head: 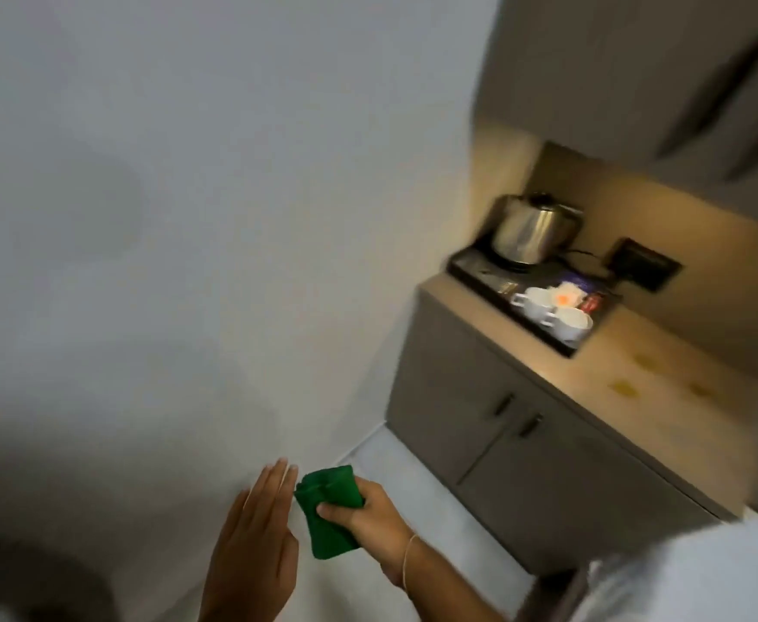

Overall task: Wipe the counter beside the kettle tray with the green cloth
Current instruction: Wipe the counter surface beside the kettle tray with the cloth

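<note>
My right hand [370, 516] grips a folded green cloth [330, 509] low in the view, well short of the counter. My left hand [251, 545] is flat and open just left of the cloth, fingers straight, holding nothing. The beige counter [664, 379] runs along the right, lit from above, with a few yellowish stains [622, 387] on it. At its far left end lies a black kettle tray [471, 271] with a steel kettle [530, 231] and white cups [557, 314]. The frame is motion-blurred.
Grey cabinet doors [503, 433] with dark handles stand under the counter. A plain white wall [188, 217] fills the left. An upper cabinet [660, 74] hangs above the counter, and a dark wall socket [642, 264] sits behind the tray. Pale floor [413, 469] lies below.
</note>
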### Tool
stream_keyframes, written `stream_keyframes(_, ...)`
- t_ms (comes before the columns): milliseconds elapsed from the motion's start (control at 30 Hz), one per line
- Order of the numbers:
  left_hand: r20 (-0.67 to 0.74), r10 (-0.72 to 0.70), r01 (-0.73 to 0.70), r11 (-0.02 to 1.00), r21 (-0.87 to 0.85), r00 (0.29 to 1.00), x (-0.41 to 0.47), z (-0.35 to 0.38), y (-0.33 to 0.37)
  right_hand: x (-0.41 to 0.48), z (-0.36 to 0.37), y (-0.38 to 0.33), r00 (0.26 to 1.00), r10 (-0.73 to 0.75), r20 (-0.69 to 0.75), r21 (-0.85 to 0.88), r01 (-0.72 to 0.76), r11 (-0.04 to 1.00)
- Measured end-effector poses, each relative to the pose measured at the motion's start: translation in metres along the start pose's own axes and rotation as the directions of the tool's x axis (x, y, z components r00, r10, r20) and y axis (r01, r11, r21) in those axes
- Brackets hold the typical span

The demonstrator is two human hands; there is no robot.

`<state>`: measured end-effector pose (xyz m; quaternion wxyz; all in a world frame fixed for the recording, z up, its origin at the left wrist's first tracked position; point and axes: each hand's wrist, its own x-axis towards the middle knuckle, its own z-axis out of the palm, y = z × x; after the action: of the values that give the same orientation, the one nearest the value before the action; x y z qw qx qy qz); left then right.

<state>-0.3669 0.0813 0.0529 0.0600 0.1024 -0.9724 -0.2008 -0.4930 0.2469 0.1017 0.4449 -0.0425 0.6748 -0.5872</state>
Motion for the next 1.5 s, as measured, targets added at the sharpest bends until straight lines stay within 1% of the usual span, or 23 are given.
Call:
stream_keyframes(100, 0.081, 0.154, -0.157, 0.987, 0.028, 0.985, 0.067, 0.031, 0.064, -0.015, -0.080, 0.006, 0.990, 0.025, -0.141, 0.097, -0.011, 0.995)
stream_keyframes(200, 0.120, 0.249, -0.250, 0.968, -0.006, 0.961, 0.122, 0.061, 0.132, -0.029, -0.154, 0.012, 0.963, 0.064, -0.262, 0.166, -0.020, 0.986)
stream_keyframes(300, 0.167, 0.325, -0.328, 0.945, -0.013, 0.931, 0.167, 0.088, 0.198, -0.044, -0.225, 0.018, 0.896, 0.068, -0.438, 0.151, -0.001, 0.988)
stream_keyframes(367, 0.213, 0.359, -0.362, 0.932, -0.024, 0.909, 0.190, 0.105, 0.230, -0.054, -0.268, 0.021, 0.828, 0.042, -0.560, 0.090, 0.011, 0.996)
stream_keyframes(533, 0.311, 0.453, -0.466, 0.884, -0.037, 0.836, 0.248, 0.135, 0.297, -0.084, -0.364, 0.010, 0.593, -0.005, -0.805, 0.092, 0.132, 0.987)
stream_keyframes(633, 0.335, 0.490, -0.511, 0.859, -0.027, 0.805, 0.293, 0.157, 0.329, -0.092, -0.424, 0.001, 0.410, -0.001, -0.912, 0.095, 0.214, 0.972)
stream_keyframes(733, 0.355, 0.490, -0.524, 0.851, 0.002, 0.796, 0.342, 0.185, 0.357, -0.082, -0.479, -0.006, 0.198, -0.013, -0.980, 0.028, 0.204, 0.978)
stream_keyframes(800, 0.391, 0.481, -0.524, 0.852, 0.001, 0.784, 0.372, 0.205, 0.374, -0.058, -0.512, -0.008, 0.123, -0.008, -0.992, 0.008, 0.132, 0.991)
stream_keyframes(833, 0.419, 0.469, -0.516, 0.857, -0.001, 0.778, 0.386, 0.213, 0.380, -0.041, -0.525, -0.008, 0.126, -0.009, -0.992, 0.002, 0.086, 0.996)
stream_keyframes(900, 0.471, 0.442, -0.502, 0.865, 0.002, 0.763, 0.407, 0.228, 0.388, -0.003, -0.543, -0.007, 0.210, -0.038, -0.977, -0.046, -0.031, 0.998)
stream_keyframes(933, 0.488, 0.432, -0.497, 0.868, 0.004, 0.759, 0.417, 0.234, 0.388, 0.018, -0.546, -0.009, 0.283, -0.074, -0.956, -0.114, -0.129, 0.985)
stream_keyframes(967, 0.498, 0.428, -0.496, 0.868, 0.005, 0.754, 0.422, 0.239, 0.386, 0.037, -0.542, -0.010, 0.375, -0.131, -0.918, -0.235, -0.247, 0.940)
stream_keyframes(1000, 0.502, 0.435, -0.504, 0.864, 0.003, 0.748, 0.426, 0.242, 0.383, 0.053, -0.535, -0.013, 0.463, -0.188, -0.866, -0.372, -0.345, 0.862)
stream_keyframes(1033, 0.501, 0.450, -0.520, 0.854, 0.000, 0.739, 0.427, 0.244, 0.378, 0.064, -0.524, -0.014, 0.522, -0.249, -0.816, -0.482, -0.377, 0.791)
stream_keyframes(1067, 0.503, 0.468, -0.540, 0.842, -0.003, 0.727, 0.428, 0.248, 0.373, 0.071, -0.514, -0.014, 0.553, -0.308, -0.774, -0.559, -0.370, 0.742)
stream_keyframes(1133, 0.481, 0.494, -0.551, 0.834, -0.026, 0.724, 0.428, 0.254, 0.366, 0.069, -0.495, -0.008, 0.584, -0.374, -0.720, -0.637, -0.344, 0.690)
stream_keyframes(1200, 0.468, 0.507, -0.551, 0.833, -0.049, 0.724, 0.428, 0.255, 0.365, 0.050, -0.483, 0.006, 0.629, -0.379, -0.679, -0.679, -0.342, 0.649)
stream_keyframes(1267, 0.492, 0.510, -0.561, 0.826, -0.051, 0.706, 0.428, 0.255, 0.365, 0.027, -0.477, 0.020, 0.611, -0.378, -0.696, -0.678, -0.383, 0.628)
stream_keyframes(1300, 0.501, 0.511, -0.567, 0.823, -0.050, 0.698, 0.428, 0.255, 0.364, 0.017, -0.481, 0.024, 0.573, -0.363, -0.735, -0.645, -0.424, 0.636)
stream_keyframes(1367, 0.510, 0.518, -0.574, 0.817, -0.057, 0.686, 0.431, 0.251, 0.365, 0.001, -0.510, 0.028, 0.445, -0.326, -0.834, -0.536, -0.512, 0.672)
stream_keyframes(1433, 0.524, 0.518, -0.581, 0.812, -0.054, 0.676, 0.433, 0.249, 0.366, -0.003, -0.560, 0.026, 0.305, -0.243, -0.921, -0.382, -0.581, 0.718)
stream_keyframes(1467, 0.533, 0.516, -0.579, 0.813, -0.058, 0.671, 0.433, 0.248, 0.367, -0.001, -0.588, 0.022, 0.256, -0.196, -0.947, -0.315, -0.602, 0.734)
stream_keyframes(1500, 0.546, 0.511, -0.574, 0.816, -0.066, 0.664, 0.434, 0.247, 0.367, 0.003, -0.617, 0.015, 0.231, -0.149, -0.961, -0.263, -0.616, 0.742)
